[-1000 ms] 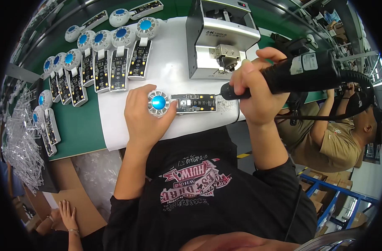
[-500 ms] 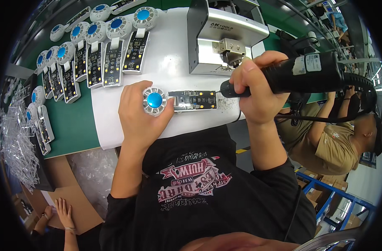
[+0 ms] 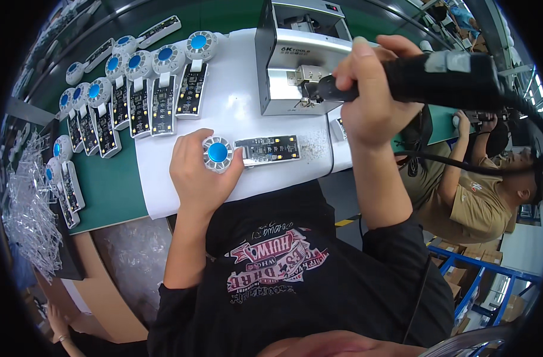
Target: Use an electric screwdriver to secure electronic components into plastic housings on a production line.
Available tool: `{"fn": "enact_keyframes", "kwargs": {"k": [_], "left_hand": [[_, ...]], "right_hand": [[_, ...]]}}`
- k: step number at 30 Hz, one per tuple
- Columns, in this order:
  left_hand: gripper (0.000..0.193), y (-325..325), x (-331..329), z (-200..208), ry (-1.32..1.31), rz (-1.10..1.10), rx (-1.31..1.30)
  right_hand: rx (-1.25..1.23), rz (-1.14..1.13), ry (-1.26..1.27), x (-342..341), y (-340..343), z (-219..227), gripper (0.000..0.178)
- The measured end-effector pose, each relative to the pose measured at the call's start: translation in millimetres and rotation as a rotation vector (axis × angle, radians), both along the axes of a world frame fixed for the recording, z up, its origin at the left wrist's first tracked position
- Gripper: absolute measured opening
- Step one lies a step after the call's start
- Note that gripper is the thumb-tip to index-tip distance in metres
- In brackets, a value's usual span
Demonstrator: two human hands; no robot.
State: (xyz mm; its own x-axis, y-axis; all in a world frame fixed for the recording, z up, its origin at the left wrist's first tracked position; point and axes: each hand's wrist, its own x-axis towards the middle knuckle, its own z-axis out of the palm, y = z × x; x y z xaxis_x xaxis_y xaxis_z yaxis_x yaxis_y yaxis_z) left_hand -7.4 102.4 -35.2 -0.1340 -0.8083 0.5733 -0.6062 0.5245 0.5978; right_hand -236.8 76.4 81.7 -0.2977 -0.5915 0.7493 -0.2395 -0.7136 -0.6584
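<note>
My left hand (image 3: pixel 194 175) is closed round a white round fan-like head with a blue centre (image 3: pixel 217 152), thumb and fingers on its rim. Joined to it, a white handle with a black circuit board (image 3: pixel 274 149) lies on the white sheet, board side up. My right hand (image 3: pixel 372 98) grips a black electric screwdriver (image 3: pixel 441 77) with its cable trailing to the right. The screwdriver's nose is at the front outlet of a silver screw feeder (image 3: pixel 310 50); the bit's tip is too small to make out.
Several similar units (image 3: pixel 162 104) lie in rows on the green table (image 3: pixel 114 199) at left. Clear plastic strips (image 3: pixel 30 208) are heaped beyond them. An open cardboard box (image 3: pixel 114 291) stands lower left, near another person's hand (image 3: pixel 57 324). A co-worker (image 3: pixel 479 202) is at right.
My right hand has lifted the screwdriver from the circuit board's right end up to the screw feeder's outlet. The left hand keeps its hold on the round head.
</note>
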Motion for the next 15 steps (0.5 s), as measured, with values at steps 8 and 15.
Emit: {"fn": "enact_keyframes", "kwargs": {"k": [8, 15], "left_hand": [[0.046, 0, 1, -6, 0.059, 0.028, 0.135], [0.045, -2, 0, -7, 0.064, 0.027, 0.097]], "right_hand": [[0.258, 0.113, -0.107, 7, 22, -9, 0.03], [0.352, 0.183, -0.127, 8, 51, -33, 0.036]]}}
